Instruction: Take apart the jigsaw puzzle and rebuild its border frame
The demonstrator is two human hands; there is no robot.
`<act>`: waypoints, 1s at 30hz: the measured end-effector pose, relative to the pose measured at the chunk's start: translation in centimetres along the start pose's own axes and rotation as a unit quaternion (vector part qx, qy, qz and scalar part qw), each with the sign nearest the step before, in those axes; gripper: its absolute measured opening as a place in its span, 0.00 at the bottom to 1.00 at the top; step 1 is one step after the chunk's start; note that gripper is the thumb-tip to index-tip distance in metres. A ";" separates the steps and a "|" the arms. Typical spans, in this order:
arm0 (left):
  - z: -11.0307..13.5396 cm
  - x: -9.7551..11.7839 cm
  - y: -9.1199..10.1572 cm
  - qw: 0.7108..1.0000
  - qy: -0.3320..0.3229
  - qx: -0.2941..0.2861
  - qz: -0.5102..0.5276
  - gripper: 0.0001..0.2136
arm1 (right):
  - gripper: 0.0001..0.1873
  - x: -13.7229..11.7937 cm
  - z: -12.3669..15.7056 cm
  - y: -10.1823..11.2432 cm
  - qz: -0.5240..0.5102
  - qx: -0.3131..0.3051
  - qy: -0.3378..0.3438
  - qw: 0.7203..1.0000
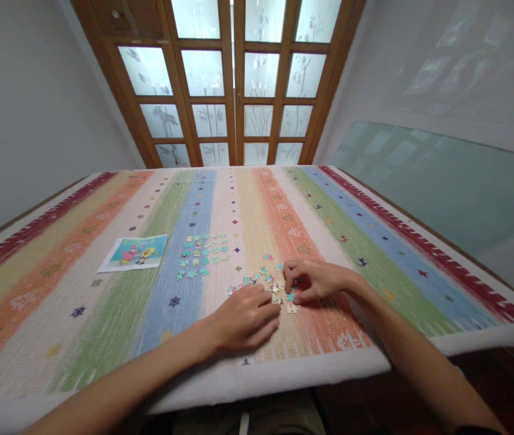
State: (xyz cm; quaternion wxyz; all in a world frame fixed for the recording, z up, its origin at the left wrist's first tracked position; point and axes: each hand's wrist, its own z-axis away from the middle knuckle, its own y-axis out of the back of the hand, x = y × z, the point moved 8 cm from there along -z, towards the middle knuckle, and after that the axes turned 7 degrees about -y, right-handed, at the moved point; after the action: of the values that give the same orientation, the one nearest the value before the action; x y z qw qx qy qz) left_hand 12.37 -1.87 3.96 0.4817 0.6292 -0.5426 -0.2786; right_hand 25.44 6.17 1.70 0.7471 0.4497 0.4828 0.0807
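Left hand (245, 317): palm down on the striped tablecloth (103, 314), fingers together and loosely curled. I cannot tell whether a piece lies under it.
Right hand (314, 281): at 2 o'clock from the left hand, just beside it, fingertips bent down in a narrow pinch on the teal puzzle piece (290, 296).
Teal puzzle piece: flat on the orange stripe, between the two hands.
Beige piece (292, 309): at 6 o'clock from the teal one, close by it.
Loose pieces (263, 281): scattered at 12 o'clock from the left hand, touching its fingertips.
Face-down teal group (202, 251): at 11 o'clock, on the blue stripe, apart from the hands.
Cartoon picture card (134, 252): at 10 o'clock, well apart.
Glass pane (442, 181): at 2 o'clock, leaning on the wall.
Wooden glazed doors (239, 90): at 12 o'clock, beyond the table.
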 end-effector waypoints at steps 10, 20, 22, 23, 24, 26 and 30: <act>-3.4 0.6 -3.6 0.996 0.007 -0.002 -0.085 0.13 | 0.05 0.4 0.1 0.1 -0.044 -0.016 -0.048 0.998; -0.9 -4.8 2.6 0.997 0.071 0.034 -0.027 0.10 | 0.04 0.2 0.0 0.1 -0.048 -0.015 -0.053 0.997; 1.1 -7.7 5.1 0.991 0.123 0.047 -0.013 0.10 | 0.03 0.2 -0.1 0.0 -0.050 -0.020 -0.063 0.997; 2.2 -9.0 6.1 0.988 0.146 0.048 -0.007 0.10 | 0.03 0.2 -0.1 -0.1 -0.052 -0.020 -0.069 0.996; 3.3 -10.3 6.8 0.985 0.169 0.042 -0.002 0.10 | 0.02 0.3 -0.1 -0.1 -0.055 -0.020 -0.075 0.996; 5.3 -12.3 7.3 0.980 0.200 0.018 0.004 0.10 | 0.01 0.2 -0.1 -0.2 -0.062 -0.019 -0.079 0.995; 7.4 -13.9 6.6 0.975 0.221 -0.004 0.016 0.09 | 0.01 0.1 -0.2 -0.1 -0.075 -0.004 -0.081 0.994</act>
State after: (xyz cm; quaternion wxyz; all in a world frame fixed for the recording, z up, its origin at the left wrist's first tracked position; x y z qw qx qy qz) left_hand -0.40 9.45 4.70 0.5965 0.6643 -0.4320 -0.1274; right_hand 25.28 6.29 1.50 0.7895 0.4143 0.4526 -0.0111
